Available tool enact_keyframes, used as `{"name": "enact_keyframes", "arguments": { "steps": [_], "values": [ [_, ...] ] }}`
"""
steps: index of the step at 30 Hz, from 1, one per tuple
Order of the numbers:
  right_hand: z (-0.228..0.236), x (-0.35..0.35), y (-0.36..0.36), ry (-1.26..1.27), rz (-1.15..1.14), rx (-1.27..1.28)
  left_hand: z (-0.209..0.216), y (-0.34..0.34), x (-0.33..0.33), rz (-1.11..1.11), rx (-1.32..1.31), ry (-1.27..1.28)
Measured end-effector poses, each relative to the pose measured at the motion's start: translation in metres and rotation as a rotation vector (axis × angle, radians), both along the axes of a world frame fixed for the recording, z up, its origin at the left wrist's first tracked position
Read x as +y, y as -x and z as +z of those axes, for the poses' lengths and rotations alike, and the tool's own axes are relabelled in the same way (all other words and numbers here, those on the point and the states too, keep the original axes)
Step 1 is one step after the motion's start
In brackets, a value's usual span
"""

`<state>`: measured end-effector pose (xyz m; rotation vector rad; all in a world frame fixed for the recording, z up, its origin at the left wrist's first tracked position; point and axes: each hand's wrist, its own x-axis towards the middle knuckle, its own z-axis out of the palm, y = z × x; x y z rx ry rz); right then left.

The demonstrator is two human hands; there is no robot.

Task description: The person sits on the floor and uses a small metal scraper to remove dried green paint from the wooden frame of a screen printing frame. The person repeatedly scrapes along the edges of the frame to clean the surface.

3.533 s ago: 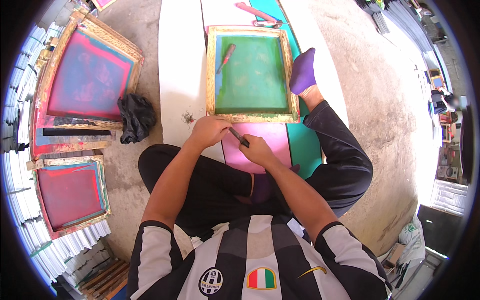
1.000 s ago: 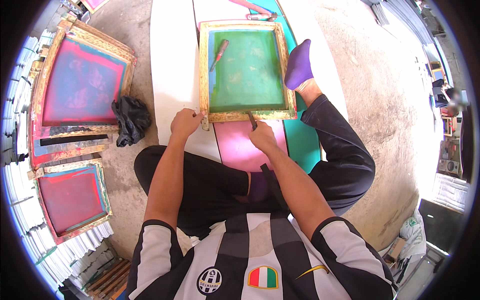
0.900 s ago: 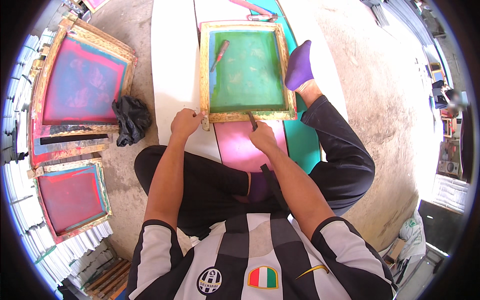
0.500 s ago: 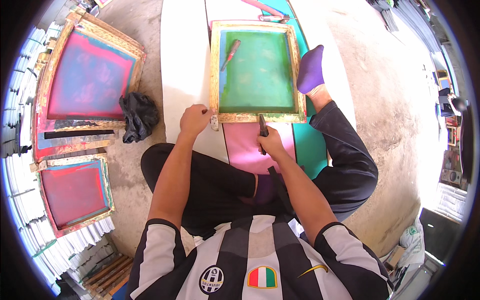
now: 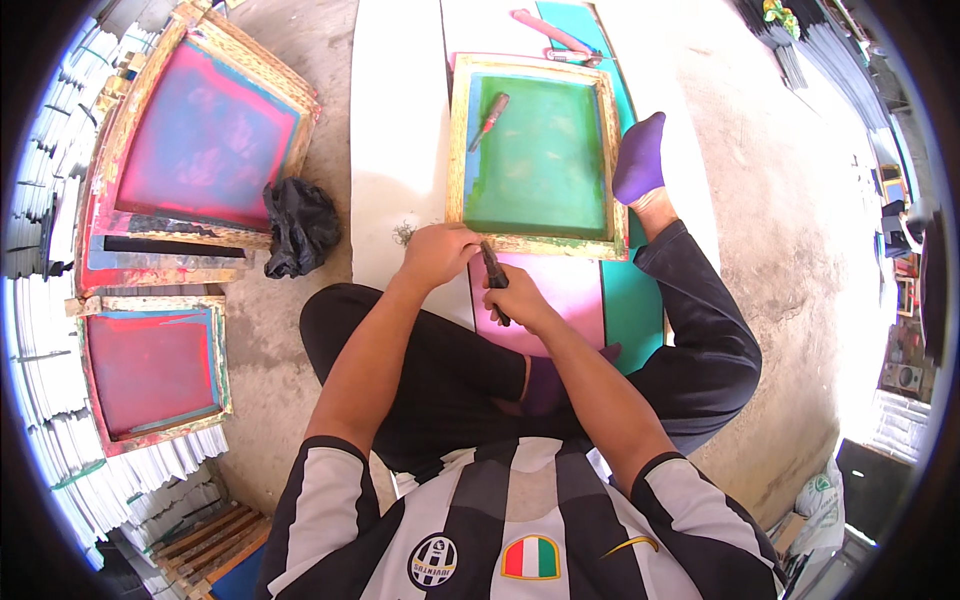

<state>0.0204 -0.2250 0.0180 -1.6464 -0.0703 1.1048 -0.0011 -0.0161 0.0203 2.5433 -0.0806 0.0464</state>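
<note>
A wooden-framed printing screen [image 5: 538,243] with green mesh lies on a white board in front of me. At its near left corner is my left hand [image 5: 440,255], fingers pinched together; what they hold, if anything, is hidden. My right hand [image 5: 520,300] grips dark pliers [image 5: 495,275] by the handles. The pliers' jaws point up to the frame's near edge, close beside the left fingertips. A screwdriver [image 5: 488,122] rests on the green mesh at the left. Left of my left hand lies a small pile of thin metal bits [image 5: 403,235].
Beyond the screen lie a pink strip [image 5: 550,30] and a small metal tool [image 5: 572,56]. To the left are a crumpled black plastic bag [image 5: 300,228], a pink-blue screen [image 5: 200,140] and a red screen [image 5: 150,370]. My purple-socked foot [image 5: 638,160] stands against the screen's right side.
My view has shifted, so the scene sits further right. My left hand has moved right to the frame's corner, uncovering the metal bits. The pliers have moved left along the near edge toward it.
</note>
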Motion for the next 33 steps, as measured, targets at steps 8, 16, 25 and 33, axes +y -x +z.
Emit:
{"name": "enact_keyframes", "arguments": {
  "steps": [8,16,25,33],
  "values": [
    [0.001,-0.007,0.005,0.009,-0.081,0.066,0.007,-0.004,0.008,0.217,0.186,-0.084],
    [-0.026,-0.048,-0.001,0.488,0.002,-0.291,-0.004,0.001,0.050,0.584,0.574,-0.236],
    [-0.013,-0.040,-0.009,0.549,0.005,-0.204,-0.003,0.000,0.044,0.594,0.604,-0.204],
    [-0.013,-0.028,-0.013,0.651,0.037,-0.232,-0.002,-0.003,0.038,0.561,0.597,-0.142]
  ]
}}
